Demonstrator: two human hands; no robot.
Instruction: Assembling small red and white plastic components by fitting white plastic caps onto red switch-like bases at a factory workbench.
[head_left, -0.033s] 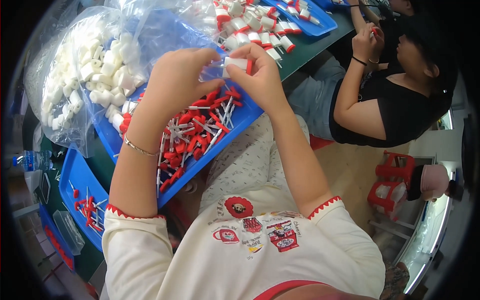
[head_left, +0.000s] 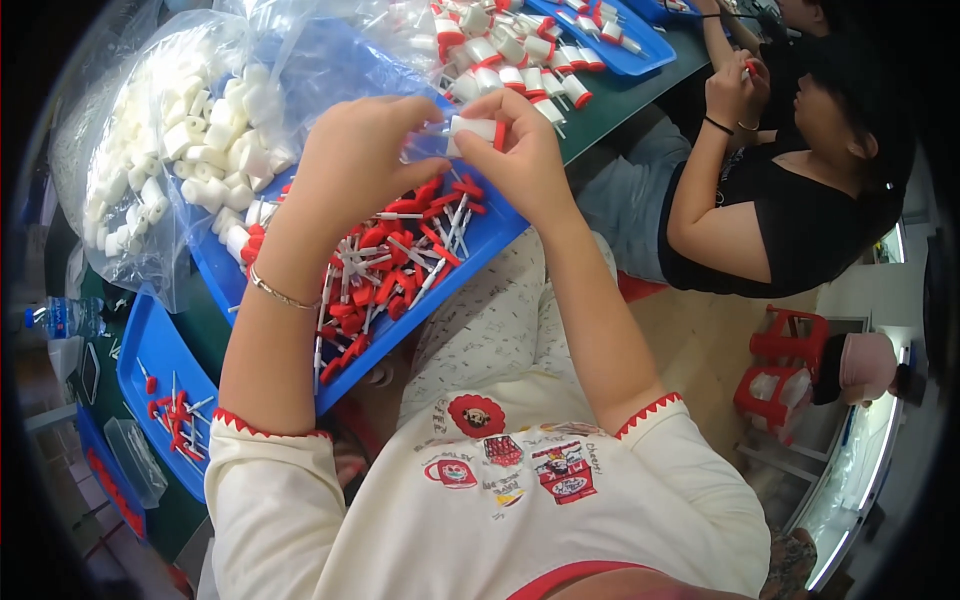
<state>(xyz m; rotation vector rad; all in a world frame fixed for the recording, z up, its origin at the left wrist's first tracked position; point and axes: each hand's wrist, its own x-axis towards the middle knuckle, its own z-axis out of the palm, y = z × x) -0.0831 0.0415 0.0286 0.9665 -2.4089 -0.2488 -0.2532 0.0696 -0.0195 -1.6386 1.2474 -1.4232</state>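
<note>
My right hand [head_left: 525, 140] pinches a white cylinder [head_left: 475, 130] with a red end, its thin pale stem pointing left. Close to that stem, my left hand [head_left: 370, 150] curves with thumb and fingers apart, gripping nothing that I can see. Both hands are above a blue tray [head_left: 420, 325]. Red-headed white pins [head_left: 375, 270] lie heaped in the tray below my wrists. Loose white hollow cylinders [head_left: 205, 150] fill a clear plastic bag [head_left: 75, 140] to the left, some spilling onto the tray.
Finished-looking white cylinders with red ends [head_left: 510, 60] are piled beyond my hands, near another blue tray [head_left: 635, 50]. At left, a smaller blue tray [head_left: 145, 350] holds several red-headed pins, beside a water bottle [head_left: 70, 320]. A co-worker [head_left: 740, 190] sits at right; red stools [head_left: 775, 380] stand behind.
</note>
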